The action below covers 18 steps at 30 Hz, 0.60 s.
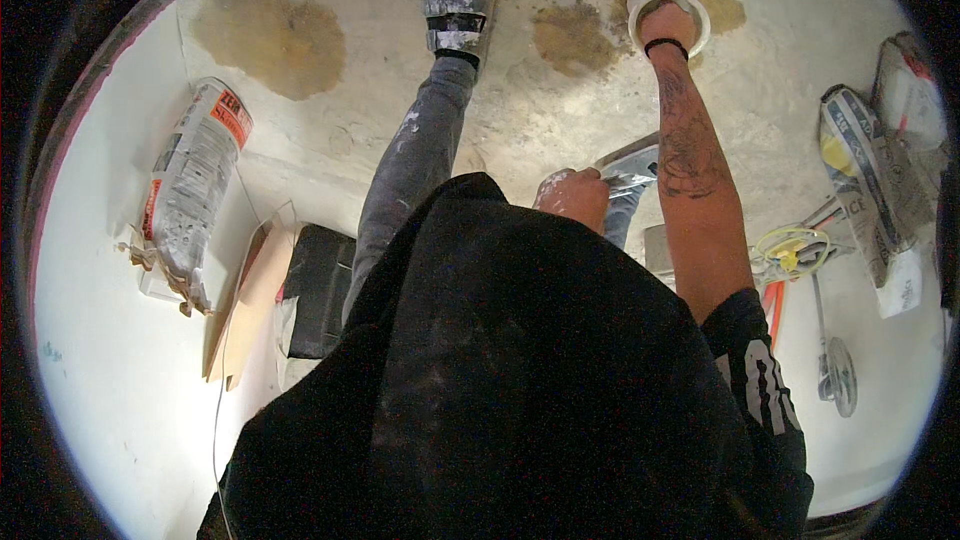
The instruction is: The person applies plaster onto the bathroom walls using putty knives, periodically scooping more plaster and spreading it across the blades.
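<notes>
Reaching into a white bucket appears to be the step in hand, judging by posture. Nearest the viewer, a black garment fills much of the view and conceals the left forearm. Just beyond, the left hand has its fingers curled round what looks like a metal-bladed tool; the handle is obscured by the fist, and the blade's outline is hard to separate from the trouser leg below. Further out, the right hand sits within the bucket's rim. Its fingers are hidden: spread, pressed together or pinching something cannot be determined. The bucket shows against the floor among brown stains; its contents, and whether it stands or is held, cannot be confirmed. In judgement, the next move calls for drawing the right hand clear without tipping the bucket. Toward the right edge, bags are distorted and partly darkened.
</notes>
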Each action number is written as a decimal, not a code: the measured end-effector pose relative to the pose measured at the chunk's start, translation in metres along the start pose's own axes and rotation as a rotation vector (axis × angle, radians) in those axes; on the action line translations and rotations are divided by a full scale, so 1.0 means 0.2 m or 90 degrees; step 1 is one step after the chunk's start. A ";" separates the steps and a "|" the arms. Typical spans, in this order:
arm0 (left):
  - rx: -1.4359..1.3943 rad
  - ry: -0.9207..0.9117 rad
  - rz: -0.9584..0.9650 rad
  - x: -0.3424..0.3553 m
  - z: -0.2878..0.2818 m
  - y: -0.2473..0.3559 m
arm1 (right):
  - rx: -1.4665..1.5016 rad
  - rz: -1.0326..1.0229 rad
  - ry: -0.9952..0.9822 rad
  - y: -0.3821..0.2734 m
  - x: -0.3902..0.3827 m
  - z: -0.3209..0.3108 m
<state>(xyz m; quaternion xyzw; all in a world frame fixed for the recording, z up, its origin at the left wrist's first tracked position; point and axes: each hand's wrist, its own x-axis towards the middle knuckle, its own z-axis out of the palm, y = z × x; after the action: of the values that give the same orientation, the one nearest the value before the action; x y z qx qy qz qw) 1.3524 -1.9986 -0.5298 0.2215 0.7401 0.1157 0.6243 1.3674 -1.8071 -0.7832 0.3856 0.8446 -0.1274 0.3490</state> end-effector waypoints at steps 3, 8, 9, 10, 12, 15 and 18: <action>0.026 0.001 -0.028 0.02 0.02 -0.04 | 0.012 0.014 -0.033 -0.04 -0.11 -0.19; 0.067 0.115 0.049 0.07 -0.04 -0.19 | 0.044 -0.067 0.071 0.11 -0.39 -0.30; 0.029 0.122 0.046 0.15 -0.02 -0.28 | 0.110 -0.043 0.045 0.20 -0.49 -0.36; -0.006 0.139 0.027 0.15 -0.05 -0.33 | 0.185 -0.037 0.020 0.25 -0.61 -0.44; -0.535 0.036 -0.079 -0.04 -0.36 -0.12 | 0.353 -0.063 0.074 0.37 -0.87 -0.60; -0.728 0.086 0.029 -0.27 -0.57 0.05 | 0.322 0.042 -0.012 0.64 -1.20 -0.84; -0.733 0.077 0.088 -0.54 -0.77 0.23 | 0.257 0.175 0.068 0.74 -1.44 -1.10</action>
<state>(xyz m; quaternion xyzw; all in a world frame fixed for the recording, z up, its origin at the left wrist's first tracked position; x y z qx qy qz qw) 1.2235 -1.9934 -0.3859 -0.1126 0.5763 0.5525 0.5916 1.5007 -1.7634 -0.4176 0.5647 0.7590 -0.2245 0.2338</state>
